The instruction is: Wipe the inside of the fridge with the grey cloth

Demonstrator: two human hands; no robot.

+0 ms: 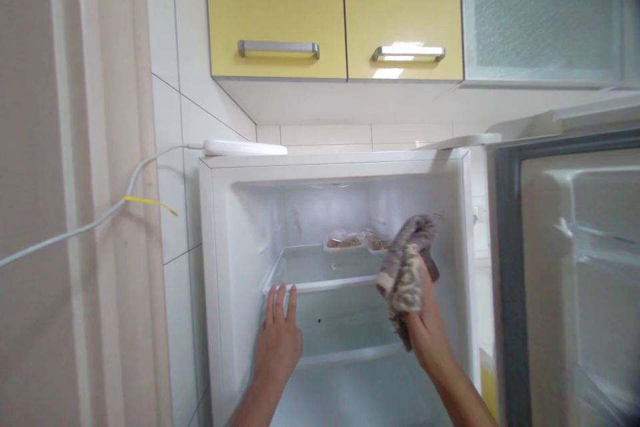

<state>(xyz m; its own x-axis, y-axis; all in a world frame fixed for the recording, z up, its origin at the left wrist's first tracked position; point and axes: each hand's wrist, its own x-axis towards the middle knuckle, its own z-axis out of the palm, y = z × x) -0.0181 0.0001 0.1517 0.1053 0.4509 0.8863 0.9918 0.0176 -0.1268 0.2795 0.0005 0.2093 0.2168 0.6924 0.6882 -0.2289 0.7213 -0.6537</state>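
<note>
A brown-and-grey patterned cloth [407, 267] is bunched in my right hand [425, 320], near the right inner wall of the open fridge [335, 167]. My left hand [280, 333] has its fingers stretched out, with the fingertips at the front edge of the upper glass shelf [310, 263], on its left side. Two clear-wrapped food packs [344, 241] sit at the back of that shelf, the right one partly hidden by the cloth. Below is a second glass shelf [345, 333], with a small dark spot above it.
The fridge door [510, 280] stands wide on the right. Yellow cupboards [277, 0] with metal handles hang overhead. A white cable [100, 220] with a yellow tie runs from the left to a flat white device [245, 147] on the fridge top. Tiled wall is at left.
</note>
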